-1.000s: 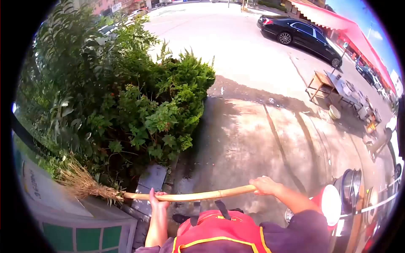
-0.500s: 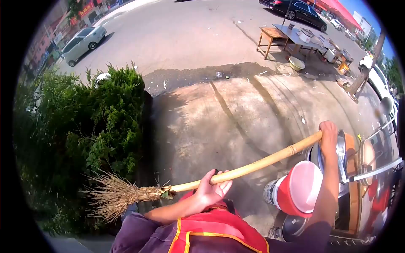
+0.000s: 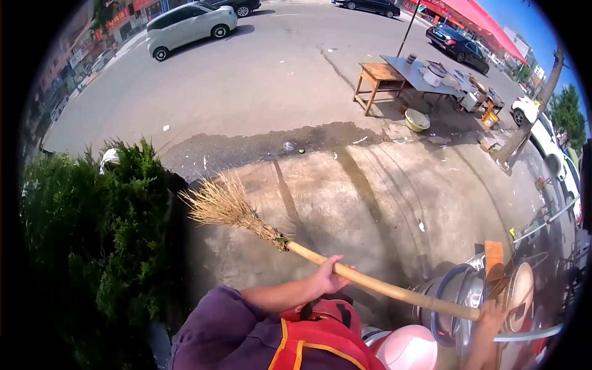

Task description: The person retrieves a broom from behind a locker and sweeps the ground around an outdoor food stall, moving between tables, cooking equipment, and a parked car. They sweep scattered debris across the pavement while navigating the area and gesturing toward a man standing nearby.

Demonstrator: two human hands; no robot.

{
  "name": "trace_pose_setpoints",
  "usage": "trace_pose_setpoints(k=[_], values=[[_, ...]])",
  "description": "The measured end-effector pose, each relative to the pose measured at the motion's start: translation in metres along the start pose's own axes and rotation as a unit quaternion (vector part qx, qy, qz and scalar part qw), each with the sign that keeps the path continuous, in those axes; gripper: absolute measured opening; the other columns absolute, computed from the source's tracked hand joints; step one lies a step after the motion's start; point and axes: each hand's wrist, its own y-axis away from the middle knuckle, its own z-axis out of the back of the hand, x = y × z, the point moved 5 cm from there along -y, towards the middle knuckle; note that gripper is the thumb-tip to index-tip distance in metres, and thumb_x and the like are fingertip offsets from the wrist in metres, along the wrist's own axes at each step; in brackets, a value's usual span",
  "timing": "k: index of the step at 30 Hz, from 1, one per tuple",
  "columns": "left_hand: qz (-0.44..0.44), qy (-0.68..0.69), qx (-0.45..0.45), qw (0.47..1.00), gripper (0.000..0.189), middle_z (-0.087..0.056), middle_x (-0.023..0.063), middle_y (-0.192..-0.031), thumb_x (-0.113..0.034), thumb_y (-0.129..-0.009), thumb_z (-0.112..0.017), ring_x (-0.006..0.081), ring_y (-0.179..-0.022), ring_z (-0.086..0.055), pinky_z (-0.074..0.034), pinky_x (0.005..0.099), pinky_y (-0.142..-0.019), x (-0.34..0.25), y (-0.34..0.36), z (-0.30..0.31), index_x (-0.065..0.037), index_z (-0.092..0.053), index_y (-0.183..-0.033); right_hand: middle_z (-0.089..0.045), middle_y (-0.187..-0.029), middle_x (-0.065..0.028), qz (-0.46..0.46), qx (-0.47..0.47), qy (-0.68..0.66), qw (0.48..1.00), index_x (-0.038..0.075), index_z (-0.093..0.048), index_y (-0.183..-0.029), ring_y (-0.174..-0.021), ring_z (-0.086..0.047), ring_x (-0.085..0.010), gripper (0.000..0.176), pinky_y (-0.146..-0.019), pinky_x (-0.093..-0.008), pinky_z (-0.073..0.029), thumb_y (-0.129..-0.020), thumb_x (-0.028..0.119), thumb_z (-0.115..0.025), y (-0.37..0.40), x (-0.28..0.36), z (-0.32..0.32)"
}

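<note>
A twig broom (image 3: 383, 285) with a long bamboo handle lies across the space before my body. Its straw-coloured bristle head (image 3: 223, 205) points up and left, raised over the pavement beside the hedge. My left hand (image 3: 330, 276) is wrapped round the handle not far below the bound bristles. At the other end, my right hand (image 3: 491, 318) grips the butt of the handle. Close by that hand are metal basins (image 3: 455, 290) and a round wooden-looking lid (image 3: 522, 296). A pink-and-white bucket (image 3: 408, 349) stands beneath the handle near my body.
A dense green hedge (image 3: 117, 234) borders the left side, with a white bag (image 3: 110, 159) on top. Ahead stand a wooden table (image 3: 381, 71), a pale basin (image 3: 417, 119) and a tree trunk (image 3: 519, 145). A white car (image 3: 192, 28) is on the road beyond.
The bristle head has swung up and right, away from the hedge, while the handle's butt end has dropped with my right hand. My left hand has shifted right; the view has turned.
</note>
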Motion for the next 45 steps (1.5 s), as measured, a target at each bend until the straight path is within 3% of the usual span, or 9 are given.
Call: trace_pose_setpoints(k=[3,5,11,15,27,38,40,42,45], values=[[-0.078,0.058,-0.043,0.994,0.026,-0.055,0.0097,-0.073,-0.028,-0.071,-0.058,0.0245,-0.074,-0.055,-0.046,0.0340,-0.074,-0.080,-0.063,-0.017,-0.004,-0.047,-0.071,-0.050,-0.057,-0.0136,-0.011,0.146,-0.112,0.983,0.004,-0.049,-0.058,-0.061,-0.050,-0.0313,0.012,-0.080,-0.0393,-0.037,-0.055,0.010,-0.059,-0.049,0.041,-0.070],[-0.139,0.097,-0.077,0.982,0.025,-0.052,0.0088,-0.067,-0.026,-0.071,-0.059,0.0241,-0.063,-0.054,-0.048,0.0350,-0.067,-0.133,-0.097,-0.026,-0.006,-0.045,-0.069,-0.053,-0.056,-0.0118,0.064,0.193,-0.130,0.970,0.006,-0.051,-0.064,-0.053,-0.053,-0.0308,0.018,-0.052,-0.0386,-0.041,-0.055,0.016,-0.063,-0.076,0.057,-0.143],[-0.312,0.114,-0.061,0.941,0.019,-0.051,0.0076,-0.067,-0.024,-0.079,-0.053,0.0220,-0.067,-0.054,-0.048,0.0325,-0.060,-0.291,-0.131,-0.069,-0.008,-0.043,-0.076,-0.055,-0.062,-0.0157,0.100,0.353,-0.295,0.882,0.004,-0.051,-0.071,-0.062,-0.055,-0.0328,0.030,-0.056,-0.0403,-0.043,-0.059,0.028,-0.066,-0.219,0.151,-0.218],[-0.287,0.100,-0.056,0.951,0.021,-0.050,0.0080,-0.066,-0.026,-0.082,-0.048,0.0213,-0.061,-0.053,-0.047,0.0322,-0.056,-0.388,-0.183,-0.090,-0.006,-0.043,-0.077,-0.056,-0.065,-0.0189,0.120,0.398,-0.415,0.809,0.002,-0.049,-0.072,-0.065,-0.054,-0.0362,0.030,-0.058,-0.0431,-0.043,-0.061,0.027,-0.063,-0.341,0.267,-0.238],[-0.250,0.112,-0.177,0.945,0.015,-0.045,0.0075,-0.065,-0.020,-0.083,-0.044,0.0208,-0.054,-0.050,-0.046,0.0342,-0.048,-0.637,-0.307,-0.075,-0.006,-0.039,-0.087,-0.055,-0.066,-0.0205,0.166,0.402,-0.369,0.821,0.000,-0.049,-0.071,-0.068,-0.053,-0.0380,0.032,-0.060,-0.0423,-0.043,-0.058,0.025,-0.064,-0.539,0.431,-0.335],[-0.099,-0.004,-0.270,0.958,0.021,-0.044,0.0117,-0.068,-0.014,-0.081,-0.043,0.0228,-0.048,-0.048,-0.046,0.0376,-0.044,-0.714,-0.492,-0.129,0.000,-0.037,-0.095,-0.055,-0.071,-0.0217,0.037,0.479,-0.357,0.801,-0.001,-0.052,-0.076,-0.073,-0.054,-0.0364,0.033,-0.063,-0.0403,-0.043,-0.061,0.026,-0.063,-0.664,0.448,-0.449],[-0.065,-0.027,-0.230,0.971,0.022,-0.044,0.0105,-0.070,-0.014,-0.080,-0.045,0.0226,-0.050,-0.049,-0.047,0.0385,-0.046,-0.696,-0.544,-0.154,-0.001,-0.036,-0.096,-0.055,-0.067,-0.0210,0.002,0.503,-0.276,0.819,-0.002,-0.053,-0.079,-0.069,-0.055,-0.0347,0.035,-0.060,-0.0398,-0.043,-0.061,0.027,-0.063,-0.690,0.442,-0.421],[-0.021,0.002,-0.131,0.991,0.019,-0.044,0.0087,-0.069,-0.014,-0.079,-0.048,0.0223,-0.056,-0.050,-0.048,0.0394,-0.050,-0.671,-0.568,-0.198,-0.003,-0.039,-0.092,-0.053,-0.091,-0.0260,-0.023,0.595,-0.192,0.780,-0.001,-0.041,-0.112,-0.082,-0.054,-0.0380,0.056,-0.070,-0.0423,-0.042,-0.073,0.036,-0.055,-0.698,0.427,-0.402],[0.046,-0.027,-0.020,0.998,0.013,-0.043,0.0066,-0.069,-0.014,-0.078,-0.050,0.0215,-0.063,-0.051,-0.049,0.0382,-0.059,-0.652,-0.548,-0.268,-0.005,-0.042,-0.083,-0.054,-0.090,-0.0241,-0.080,0.628,-0.126,0.764,-0.001,-0.043,-0.111,-0.082,-0.054,-0.0349,0.049,-0.069,-0.0408,-0.042,-0.074,0.029,-0.055,-0.711,0.414,-0.367]])
